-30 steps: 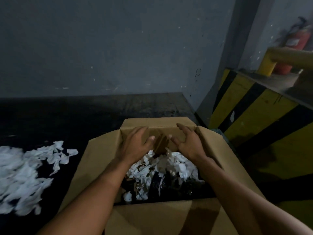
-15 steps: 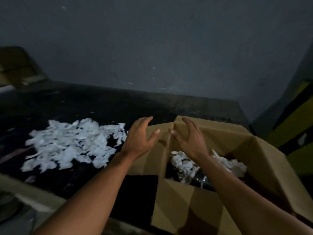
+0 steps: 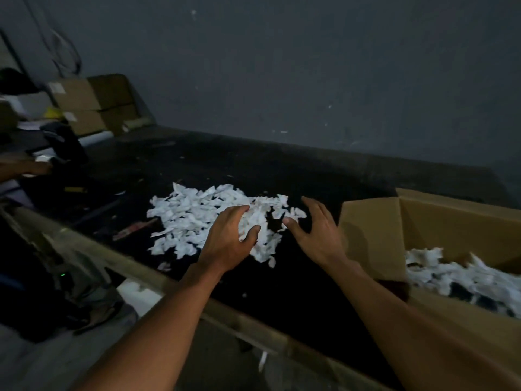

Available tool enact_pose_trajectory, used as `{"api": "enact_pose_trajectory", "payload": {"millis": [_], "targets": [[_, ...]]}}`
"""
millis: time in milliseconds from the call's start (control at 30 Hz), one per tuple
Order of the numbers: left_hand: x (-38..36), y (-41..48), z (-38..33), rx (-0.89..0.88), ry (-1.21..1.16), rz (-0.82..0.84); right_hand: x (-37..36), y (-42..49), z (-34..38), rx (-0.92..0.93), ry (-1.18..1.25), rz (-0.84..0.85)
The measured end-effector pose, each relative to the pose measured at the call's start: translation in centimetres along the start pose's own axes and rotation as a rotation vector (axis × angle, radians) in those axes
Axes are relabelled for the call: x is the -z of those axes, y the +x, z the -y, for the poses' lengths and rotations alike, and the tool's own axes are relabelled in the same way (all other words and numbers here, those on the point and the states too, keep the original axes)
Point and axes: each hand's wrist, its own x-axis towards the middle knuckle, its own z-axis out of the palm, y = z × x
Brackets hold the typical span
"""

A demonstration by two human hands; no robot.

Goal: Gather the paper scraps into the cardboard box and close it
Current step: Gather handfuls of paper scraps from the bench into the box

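Observation:
A pile of white paper scraps (image 3: 197, 218) lies on the dark table (image 3: 282, 179). My left hand (image 3: 229, 241) hovers over the pile's right part, fingers apart and curved, holding nothing. My right hand (image 3: 315, 235) is open just right of the pile, between it and the cardboard box (image 3: 372, 235). The box stands at the right with its flaps up, and more white scraps (image 3: 456, 277) lie inside it.
Stacked cardboard boxes (image 3: 95, 103) and a dark object (image 3: 63, 142) stand at the far left of the table. Another person's hand (image 3: 25, 167) reaches in at the left edge. A wooden rail (image 3: 141, 275) runs along the table's near edge. A grey wall is behind.
Both hands have left the box and moved left to the scrap pile. My view has turned left, so the box now sits at the right edge.

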Motion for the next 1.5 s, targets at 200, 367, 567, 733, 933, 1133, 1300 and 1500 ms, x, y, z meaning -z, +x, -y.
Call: {"api": "enact_pose_trajectory", "payload": {"millis": [200,367,567,733,933,1133,1300,1500], "targets": [[3.4,-2.6,8.3,-0.024,0.001,0.045,-8.8,-2.5,3.8,-0.034,-0.012,0.012],[2.8,-4.5,12.2,-0.015,-0.046,0.118,-12.4,-3.9,4.2,-0.067,-0.050,0.047],[0.0,-6.1,14.8,0.015,-0.064,0.186,-15.1,-3.6,2.5,-0.062,-0.079,0.071],[-1.9,-5.0,16.8,0.008,-0.042,0.175,-17.3,-1.1,0.5,-0.040,-0.064,0.088],[-4.3,-2.2,18.8,-0.060,-0.013,0.184,-19.3,2.4,-3.2,0.020,-0.073,0.099],[-8.0,-2.2,21.2,-0.073,-0.027,0.280,-21.5,4.6,-7.6,0.139,-0.182,0.145],[-11.1,-0.8,22.7,-0.193,-0.020,0.324,-22.5,6.3,-9.8,0.134,-0.265,0.194],[-14.7,2.2,24.5,-0.279,0.069,0.483,-23.6,8.3,-11.4,0.089,-0.336,0.372]]}}
